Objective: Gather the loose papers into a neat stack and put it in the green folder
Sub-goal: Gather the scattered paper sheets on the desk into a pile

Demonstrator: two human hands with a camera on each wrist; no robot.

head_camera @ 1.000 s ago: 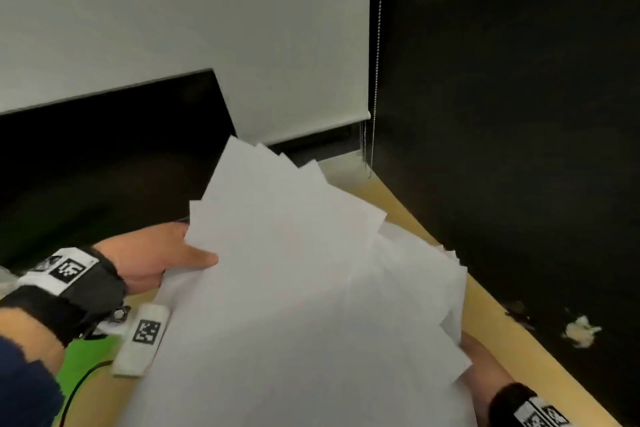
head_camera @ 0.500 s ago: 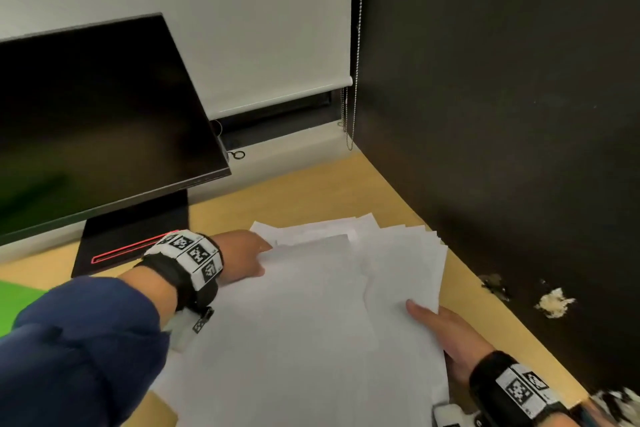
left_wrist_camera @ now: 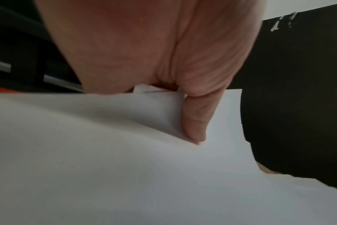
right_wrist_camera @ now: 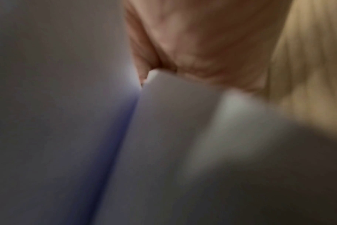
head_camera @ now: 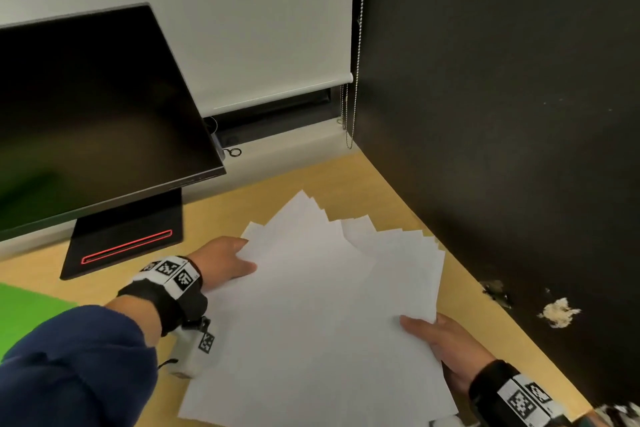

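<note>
A fanned bundle of white papers (head_camera: 311, 315) lies over the wooden desk (head_camera: 214, 215), its corners splayed toward the far right. My left hand (head_camera: 228, 262) pinches the bundle's left edge, thumb on top, as the left wrist view shows on the papers (left_wrist_camera: 125, 167). My right hand (head_camera: 446, 343) grips the right edge, thumb over the sheets; the right wrist view is blurred, with papers (right_wrist_camera: 164, 137) wedged at the thumb's base. A strip of the green folder (head_camera: 24, 319) shows at the far left.
A black monitor (head_camera: 90, 114) on its stand (head_camera: 124, 239) rises at the back left. A dark wall (head_camera: 502, 114) borders the desk on the right. A white roller blind (head_camera: 242, 28) with a bead chain (head_camera: 353, 107) hangs behind.
The papers came down from in front of the camera to the desk. Both hands have shifted their hold on the edges, and the sheets fan out further at the far end.
</note>
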